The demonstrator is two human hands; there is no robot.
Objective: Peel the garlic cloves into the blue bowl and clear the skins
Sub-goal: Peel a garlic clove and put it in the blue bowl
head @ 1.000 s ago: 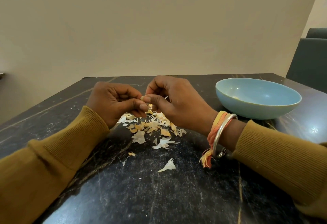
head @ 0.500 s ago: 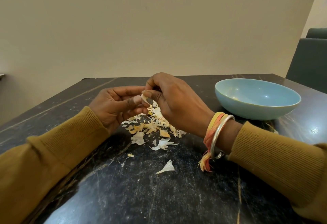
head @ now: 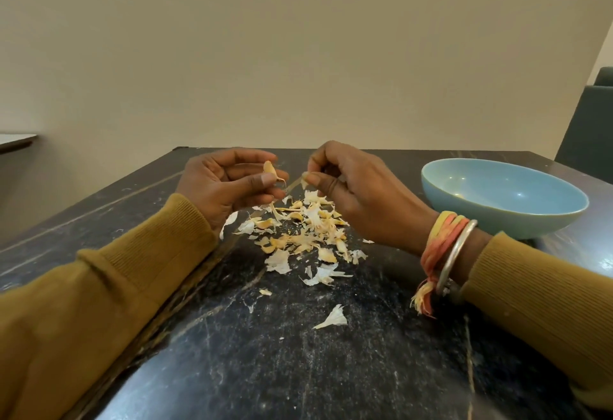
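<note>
On the dark marble table (head: pixel 298 370) a lone skin scrap (head: pixel 332 318) lies nearest, then the pile of skins (head: pixel 305 230) under both hands. The left hand (head: pixel 219 184) pinches the garlic clove (head: pixel 269 168) between thumb and fingers. The clove's long axis is tilted, with its thin tail pointing down toward the right hand (head: pixel 358 190), which pinches a strip of skin (head: pixel 303 182). The hands were touching half a second ago and are now apart. The blue bowl (head: pixel 504 200) stands beyond the right wrist, well apart from the clove.

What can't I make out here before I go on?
Head view only.
The garlic clove: fingers of the left hand cover most; remaining skin unclear.
The skin scrap: tiny, pinched in the right hand; size unclear.
The blue bowl: near wall hides part of its floor.
The skin pile: right hand covers its far right part.
</note>
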